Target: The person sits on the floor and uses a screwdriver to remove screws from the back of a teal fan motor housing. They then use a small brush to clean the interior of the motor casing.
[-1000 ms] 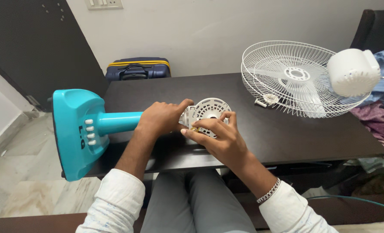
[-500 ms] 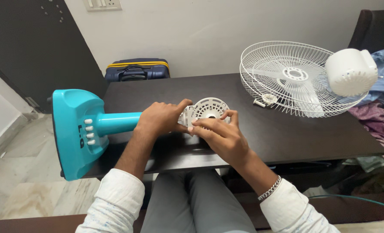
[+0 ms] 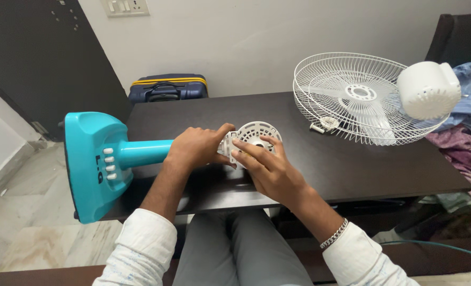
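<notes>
Head view: hands [image 3: 235, 159] grip white motor housing [image 3: 254, 135].

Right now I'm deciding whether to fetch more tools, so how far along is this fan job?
Done: the white wire guard and white motor cover lie apart on the dark table. In hand: the left hand grips the teal fan stand at its neck, and the right hand fingers the round white vented part. Left: those parts remain unjoined.
</notes>
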